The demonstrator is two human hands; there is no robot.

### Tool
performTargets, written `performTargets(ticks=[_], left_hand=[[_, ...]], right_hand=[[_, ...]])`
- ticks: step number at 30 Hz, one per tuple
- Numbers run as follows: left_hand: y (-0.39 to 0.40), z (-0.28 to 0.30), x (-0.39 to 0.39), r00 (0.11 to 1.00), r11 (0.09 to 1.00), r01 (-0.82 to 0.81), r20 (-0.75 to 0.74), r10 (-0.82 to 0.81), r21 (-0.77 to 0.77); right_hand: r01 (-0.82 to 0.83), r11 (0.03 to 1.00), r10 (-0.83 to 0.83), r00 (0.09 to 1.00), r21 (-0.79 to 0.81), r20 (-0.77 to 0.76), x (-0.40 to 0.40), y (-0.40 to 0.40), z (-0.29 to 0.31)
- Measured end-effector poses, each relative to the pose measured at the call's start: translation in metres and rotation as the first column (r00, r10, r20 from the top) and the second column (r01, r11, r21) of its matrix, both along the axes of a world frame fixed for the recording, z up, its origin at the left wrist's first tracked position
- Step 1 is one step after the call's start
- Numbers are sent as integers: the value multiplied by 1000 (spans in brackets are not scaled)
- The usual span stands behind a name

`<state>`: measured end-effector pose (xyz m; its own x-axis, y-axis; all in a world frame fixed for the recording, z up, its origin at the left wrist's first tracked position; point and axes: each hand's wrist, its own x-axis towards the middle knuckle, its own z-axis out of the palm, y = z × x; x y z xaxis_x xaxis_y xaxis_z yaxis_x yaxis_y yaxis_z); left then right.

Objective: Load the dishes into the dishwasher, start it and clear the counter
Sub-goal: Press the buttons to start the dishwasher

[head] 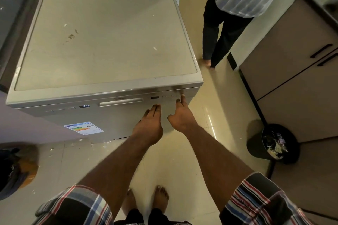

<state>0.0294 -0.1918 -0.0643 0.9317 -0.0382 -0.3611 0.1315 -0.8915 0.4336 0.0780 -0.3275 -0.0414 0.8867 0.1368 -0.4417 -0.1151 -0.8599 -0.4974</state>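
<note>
The dishwasher (102, 45) stands door-shut, so starting it looks the step in hand, right hand (182, 115) loosely curled, a fingertip pressing the panel's far-right button, left hand (149, 124) flat-fingered on the door, holding nothing; next likely a firm press; the bin (256, 144) holds scraps

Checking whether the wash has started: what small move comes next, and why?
Probably press in with the right hand, whose fingertip sits on the rightmost button of the dishwasher panel. The door looks closed and the display shows P4; the left hand rests flat on the door.
</note>
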Motion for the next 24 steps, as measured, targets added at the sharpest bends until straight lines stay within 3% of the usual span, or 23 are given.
performTargets(ticks=[24], left_hand=[[10, 4, -1, 999, 999, -44, 20, 43, 19]], right_hand=[[-48, 999, 47, 999, -15, -27, 3, 5, -4]])
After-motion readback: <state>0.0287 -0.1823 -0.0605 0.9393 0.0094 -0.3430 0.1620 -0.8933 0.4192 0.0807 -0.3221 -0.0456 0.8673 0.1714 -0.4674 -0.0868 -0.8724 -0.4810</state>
